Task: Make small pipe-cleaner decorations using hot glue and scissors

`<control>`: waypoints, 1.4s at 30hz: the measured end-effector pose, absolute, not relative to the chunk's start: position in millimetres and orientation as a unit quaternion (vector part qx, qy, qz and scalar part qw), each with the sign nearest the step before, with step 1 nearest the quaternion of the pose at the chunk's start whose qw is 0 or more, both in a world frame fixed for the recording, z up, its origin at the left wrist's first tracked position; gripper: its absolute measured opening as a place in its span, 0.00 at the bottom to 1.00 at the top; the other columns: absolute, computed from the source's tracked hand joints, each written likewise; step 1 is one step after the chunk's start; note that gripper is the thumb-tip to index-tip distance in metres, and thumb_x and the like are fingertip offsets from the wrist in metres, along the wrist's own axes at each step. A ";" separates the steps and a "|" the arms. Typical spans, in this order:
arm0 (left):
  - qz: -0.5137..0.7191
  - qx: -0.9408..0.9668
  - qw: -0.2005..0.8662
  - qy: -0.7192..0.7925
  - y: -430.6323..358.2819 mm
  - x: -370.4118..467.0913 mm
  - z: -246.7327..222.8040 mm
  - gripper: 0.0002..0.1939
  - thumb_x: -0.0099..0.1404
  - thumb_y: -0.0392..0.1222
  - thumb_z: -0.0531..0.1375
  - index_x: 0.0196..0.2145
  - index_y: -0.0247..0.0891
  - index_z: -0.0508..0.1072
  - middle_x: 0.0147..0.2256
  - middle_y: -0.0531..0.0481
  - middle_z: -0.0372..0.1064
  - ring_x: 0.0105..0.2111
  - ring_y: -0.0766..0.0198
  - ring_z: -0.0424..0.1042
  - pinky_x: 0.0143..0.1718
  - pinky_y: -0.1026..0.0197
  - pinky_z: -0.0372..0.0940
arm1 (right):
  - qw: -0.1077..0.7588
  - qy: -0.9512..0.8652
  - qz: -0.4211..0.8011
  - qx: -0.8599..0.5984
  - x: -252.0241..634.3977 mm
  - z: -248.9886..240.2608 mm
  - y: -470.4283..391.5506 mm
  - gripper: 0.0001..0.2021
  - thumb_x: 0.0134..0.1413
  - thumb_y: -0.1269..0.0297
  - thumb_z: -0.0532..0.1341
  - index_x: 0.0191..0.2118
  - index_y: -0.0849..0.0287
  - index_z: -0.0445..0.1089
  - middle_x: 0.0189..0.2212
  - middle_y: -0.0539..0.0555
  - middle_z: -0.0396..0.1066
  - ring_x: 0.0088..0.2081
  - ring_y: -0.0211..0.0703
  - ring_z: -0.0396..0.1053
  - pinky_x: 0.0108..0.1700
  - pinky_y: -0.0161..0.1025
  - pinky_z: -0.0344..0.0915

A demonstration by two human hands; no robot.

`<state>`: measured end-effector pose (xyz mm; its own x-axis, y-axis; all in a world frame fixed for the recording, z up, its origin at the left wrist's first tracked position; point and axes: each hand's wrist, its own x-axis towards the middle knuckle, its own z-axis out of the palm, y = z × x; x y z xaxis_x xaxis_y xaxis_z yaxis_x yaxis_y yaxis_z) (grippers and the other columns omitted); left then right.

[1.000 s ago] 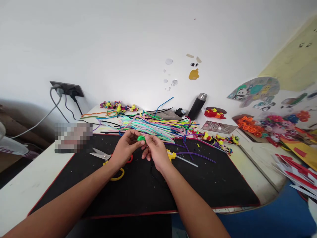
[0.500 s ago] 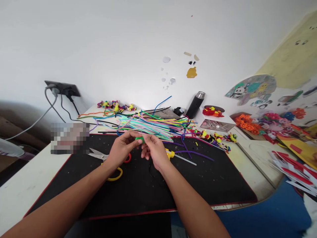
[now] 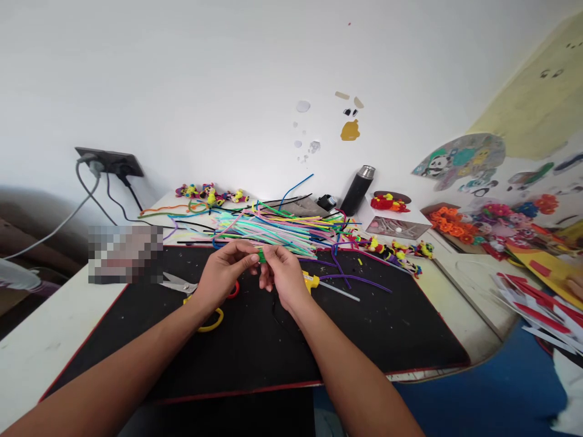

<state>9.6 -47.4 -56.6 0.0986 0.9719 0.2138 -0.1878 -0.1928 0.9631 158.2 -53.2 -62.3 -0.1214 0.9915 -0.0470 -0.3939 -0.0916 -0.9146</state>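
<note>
Over the black mat, my left hand [image 3: 225, 273] and my right hand [image 3: 283, 274] meet with their fingertips pinched. Between them is a small green pipe cleaner piece [image 3: 261, 257], mostly covered by the fingers. Both hands are closed on it. Under my left wrist lie scissors [image 3: 180, 284] with yellow and red handles, blades pointing left. Beside my right wrist rests a yellow glue gun [image 3: 311, 281], partly hidden, with a clear glue stick [image 3: 340, 292] extending to the right. Just behind the hands is a heap of colourful pipe cleaners [image 3: 268, 226].
Purple pipe cleaners [image 3: 364, 281] lie on the black mat [image 3: 364, 340]. Small colourful figures [image 3: 401, 252] sit at its right edge, others [image 3: 212, 194] by the wall. A black flask [image 3: 357, 191] and white box [image 3: 396, 224] stand behind. A pixelated item [image 3: 125, 255] is at left.
The fingertips have shifted slightly on the green piece, and less of it shows between them. Both hands keep their grip. The whole view has moved a little.
</note>
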 end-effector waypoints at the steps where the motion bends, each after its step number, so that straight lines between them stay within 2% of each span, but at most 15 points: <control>1: 0.564 0.525 0.518 0.372 -47.5 10.3 -56.4 0.14 0.54 0.47 0.77 0.33 0.38 0.81 0.32 0.51 0.76 0.25 0.64 0.74 0.29 0.60 0.71 | 0.546 -0.397 0.635 -0.377 158.0 -62.4 -53.4 0.25 0.50 0.38 0.70 0.34 0.57 0.67 0.17 0.42 0.67 0.13 0.33 0.65 0.11 0.27 0.50; 14: 0.568 0.466 0.531 0.423 -50.2 16.5 -55.0 0.20 0.46 0.53 0.80 0.27 0.37 0.80 0.27 0.51 0.76 0.24 0.62 0.74 0.29 0.60 0.69 | 0.555 -0.418 0.612 -0.378 154.4 -66.4 -52.0 0.24 0.54 0.39 0.67 0.34 0.55 0.65 0.15 0.39 0.63 0.11 0.33 0.62 0.11 0.27 0.50; 23: 0.571 0.468 0.523 0.427 -50.6 18.4 -53.7 0.18 0.48 0.51 0.79 0.25 0.38 0.79 0.26 0.51 0.76 0.24 0.63 0.73 0.28 0.60 0.69 | 0.553 -0.426 0.603 -0.387 153.5 -64.0 -53.0 0.21 0.57 0.41 0.66 0.34 0.55 0.64 0.15 0.39 0.62 0.10 0.32 0.61 0.11 0.28 0.49; 29: 0.567 0.443 0.562 0.409 -49.6 19.5 -55.8 0.18 0.50 0.51 0.78 0.29 0.38 0.80 0.29 0.49 0.77 0.25 0.61 0.74 0.27 0.59 0.70 | 0.559 -0.410 0.609 -0.386 153.7 -63.9 -53.3 0.21 0.57 0.42 0.67 0.34 0.55 0.64 0.15 0.39 0.63 0.11 0.32 0.61 0.11 0.27 0.50; 32: 0.572 0.449 0.572 0.379 -50.0 21.4 -54.8 0.19 0.51 0.51 0.78 0.35 0.39 0.82 0.36 0.47 0.80 0.29 0.59 0.76 0.30 0.58 0.72 | 0.571 -0.394 0.611 -0.382 155.4 -61.8 -53.5 0.21 0.56 0.42 0.67 0.34 0.56 0.65 0.15 0.40 0.63 0.11 0.32 0.62 0.11 0.27 0.50; 35: 0.582 0.444 0.578 0.360 -49.5 22.1 -54.1 0.24 0.47 0.48 0.80 0.40 0.40 0.83 0.42 0.45 0.80 0.36 0.56 0.77 0.34 0.57 0.72 | 0.581 -0.384 0.611 -0.376 157.1 -59.8 -53.6 0.23 0.55 0.41 0.68 0.33 0.56 0.65 0.16 0.40 0.63 0.11 0.32 0.62 0.11 0.28 0.50; 37: 0.579 0.441 0.583 0.362 -48.3 21.3 -54.4 0.23 0.46 0.46 0.80 0.40 0.40 0.83 0.41 0.45 0.80 0.38 0.55 0.77 0.35 0.57 0.72 | 0.579 -0.384 0.614 -0.373 157.4 -59.5 -53.8 0.24 0.54 0.40 0.68 0.33 0.56 0.65 0.16 0.41 0.64 0.11 0.32 0.62 0.11 0.28 0.50; 42: 0.568 0.441 0.589 0.368 -44.4 16.0 -55.1 0.16 0.51 0.49 0.78 0.34 0.40 0.84 0.39 0.44 0.80 0.33 0.56 0.75 0.35 0.54 0.72 | 0.547 -0.425 0.619 -0.371 156.5 -59.9 -56.4 0.23 0.55 0.40 0.68 0.38 0.56 0.66 0.16 0.40 0.66 0.12 0.33 0.63 0.12 0.28 0.50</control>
<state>16.0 -44.4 -55.1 0.0835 0.9942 0.0681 -0.3458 -0.0352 0.9376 156.5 -56.4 -59.9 -0.1266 0.9919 0.0060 -0.3620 -0.0406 -0.9313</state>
